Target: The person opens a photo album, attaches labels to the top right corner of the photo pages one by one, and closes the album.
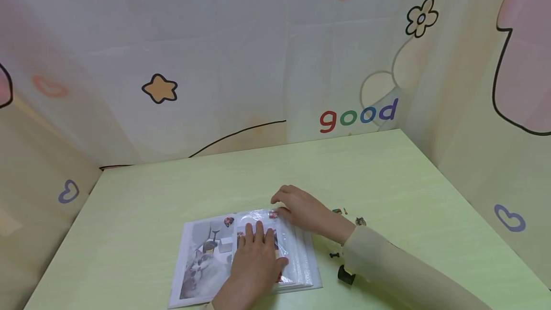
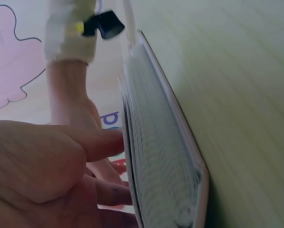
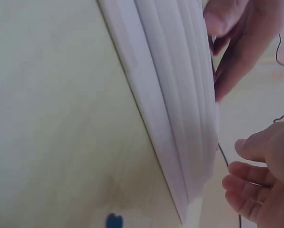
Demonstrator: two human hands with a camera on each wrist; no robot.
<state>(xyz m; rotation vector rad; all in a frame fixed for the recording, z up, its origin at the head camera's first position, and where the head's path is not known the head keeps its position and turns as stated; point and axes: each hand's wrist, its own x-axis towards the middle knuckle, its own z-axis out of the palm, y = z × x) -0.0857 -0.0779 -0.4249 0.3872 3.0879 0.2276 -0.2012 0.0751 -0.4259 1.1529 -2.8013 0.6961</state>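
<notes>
The left hand (image 1: pixel 254 264) lies flat, fingers straight, pressing the right-hand page of the open album (image 1: pixel 202 262) near the table's (image 1: pixel 387 176) front edge. The right hand (image 1: pixel 301 209) curls its fingers at the page's far edge, by a small sticker (image 1: pixel 273 214). Photos and stickers already sit under the clear film; more stickers (image 1: pixel 359 221) lie loose to the right, beside a dark cap (image 1: pixel 346 275).

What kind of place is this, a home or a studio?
Probably a small staged recording booth: a pale green table walled in by cartoon-print backdrop sheets, with an open photo album under both hands.
</notes>
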